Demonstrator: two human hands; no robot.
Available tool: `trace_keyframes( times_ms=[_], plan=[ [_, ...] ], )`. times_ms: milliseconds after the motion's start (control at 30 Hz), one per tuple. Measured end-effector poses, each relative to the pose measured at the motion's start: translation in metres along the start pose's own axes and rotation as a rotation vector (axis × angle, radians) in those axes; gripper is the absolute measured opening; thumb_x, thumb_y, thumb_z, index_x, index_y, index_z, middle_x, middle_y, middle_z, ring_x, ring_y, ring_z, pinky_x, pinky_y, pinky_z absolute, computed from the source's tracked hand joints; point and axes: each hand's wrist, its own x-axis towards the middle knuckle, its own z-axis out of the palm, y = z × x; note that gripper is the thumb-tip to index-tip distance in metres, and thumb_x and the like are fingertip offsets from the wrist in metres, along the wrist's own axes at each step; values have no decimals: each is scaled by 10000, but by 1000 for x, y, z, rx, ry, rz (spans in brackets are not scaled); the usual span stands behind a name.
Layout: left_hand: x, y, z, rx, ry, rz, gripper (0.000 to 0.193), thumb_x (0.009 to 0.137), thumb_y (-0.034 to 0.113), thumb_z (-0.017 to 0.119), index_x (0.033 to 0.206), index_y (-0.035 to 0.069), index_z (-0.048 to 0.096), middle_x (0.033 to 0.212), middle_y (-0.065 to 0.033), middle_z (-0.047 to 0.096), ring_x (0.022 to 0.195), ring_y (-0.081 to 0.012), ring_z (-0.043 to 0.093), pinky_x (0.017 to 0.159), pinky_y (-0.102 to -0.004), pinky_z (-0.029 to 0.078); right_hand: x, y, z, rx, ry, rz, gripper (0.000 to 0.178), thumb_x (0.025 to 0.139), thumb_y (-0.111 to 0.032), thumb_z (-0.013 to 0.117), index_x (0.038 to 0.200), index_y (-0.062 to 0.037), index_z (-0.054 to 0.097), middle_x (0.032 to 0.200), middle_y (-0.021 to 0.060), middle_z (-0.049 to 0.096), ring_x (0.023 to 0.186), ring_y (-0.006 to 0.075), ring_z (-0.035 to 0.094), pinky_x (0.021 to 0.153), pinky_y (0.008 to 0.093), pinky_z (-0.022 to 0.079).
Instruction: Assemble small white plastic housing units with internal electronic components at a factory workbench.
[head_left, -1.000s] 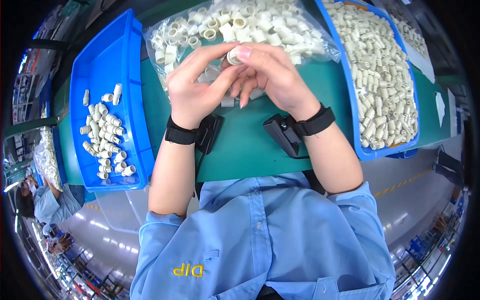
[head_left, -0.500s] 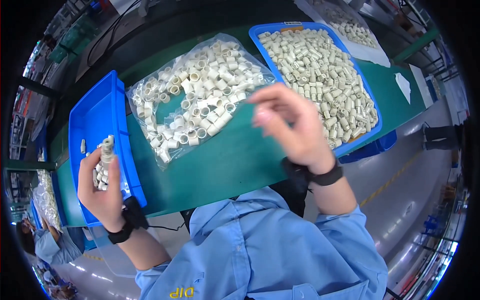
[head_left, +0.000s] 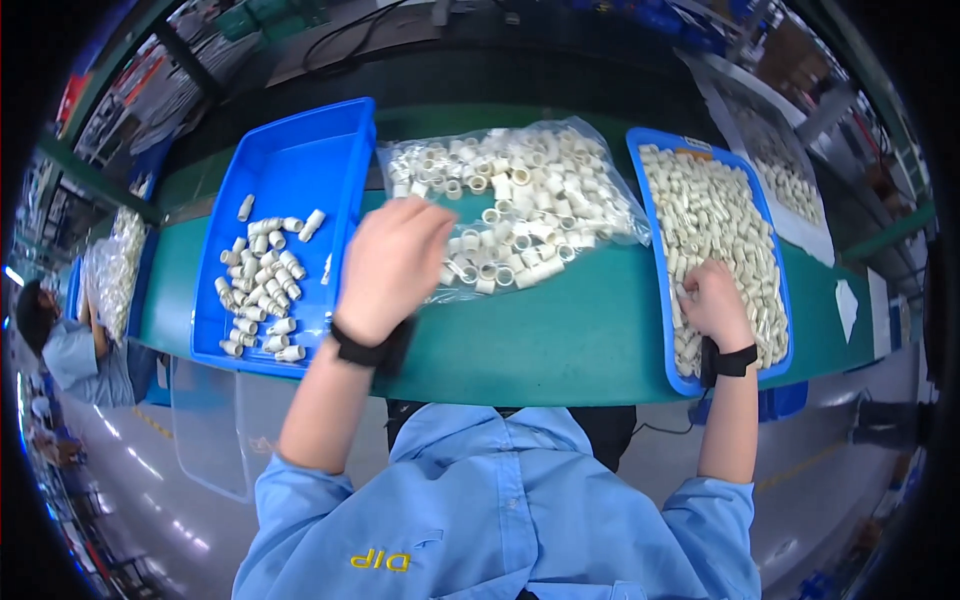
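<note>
My left hand [head_left: 392, 268] is over the near left edge of a clear plastic bag [head_left: 440, 292] spread on the table. Short white plastic sleeves [head_left: 560, 190] lie on the bag. That hand is smeared by motion and its fingers are curled away, so what it holds, if anything, is hidden. My right hand [head_left: 716, 303] reaches into a blue tray [head_left: 652, 225] on the right, filled with off-white cylindrical connectors [head_left: 705, 200]. Its fingers are bent down and closed among the connectors; whatever is between them cannot be made out.
At the left stands a deeper blue bin [head_left: 300, 150] with several white assembled pieces [head_left: 262, 270] in its near part. Another bag of white parts [head_left: 790, 190] lies beyond the right tray. A co-worker [head_left: 80, 350] sits at the far left by a bag of parts.
My left hand has left the blue bin, where it held up a white piece, and moved right to the bag. My right hand has gone from above the table into the right tray.
</note>
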Motion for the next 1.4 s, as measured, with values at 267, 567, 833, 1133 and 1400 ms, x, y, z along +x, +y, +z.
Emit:
trace_keyframes(
  times_ms=[267, 567, 833, 1133, 1400],
  plan=[
    [34, -43, 91, 213, -95, -368, 257, 788, 1, 632, 1018, 98, 696, 1068, -115, 651, 1030, -315, 648, 848, -420, 552, -4, 1, -12, 105, 102, 82, 172, 765, -30, 741, 863, 8, 606, 856, 148, 609, 805, 315, 584, 751, 398, 491],
    [30, -70, 86, -33, -135, -389, 247, 780, -16, 655, 1006, 79, 690, 1055, -111, 648, 952, -306, 667, 809, -429, 549, 9, -123, -66, 505, 253, -64, 252, 888, -6, 654, 1139, 4, 633, 906, 70, 661, 807, 139, 615, 735, 287, 492],
    [25, -69, 42, -624, -36, -289, 235, 854, -34, 679, 1080, 29, 688, 1038, -85, 605, 894, -181, 660, 708, -318, 555, 70, -194, -20, 981, 150, -250, 241, 896, 59, 637, 1135, 41, 618, 1079, 139, 711, 941, 156, 681, 828, 258, 533],
    [22, -36, 78, -1392, 48, -135, 315, 926, 24, 682, 1222, -30, 588, 1141, -104, 585, 1009, -196, 653, 808, -283, 586, 82, -208, 53, 1586, 301, -186, 229, 879, 54, 691, 1096, 51, 619, 1070, 164, 711, 949, 186, 685, 841, 284, 551],
    [6, -35, 87, -1375, -108, -136, 368, 931, 54, 689, 1271, -5, 561, 1178, -145, 654, 1042, -224, 668, 894, -354, 574, 85, -200, 63, 1002, 719, -667, 318, 761, 87, 789, 1051, 38, 667, 1005, 155, 696, 895, 214, 693, 746, 273, 569]
  ],
)
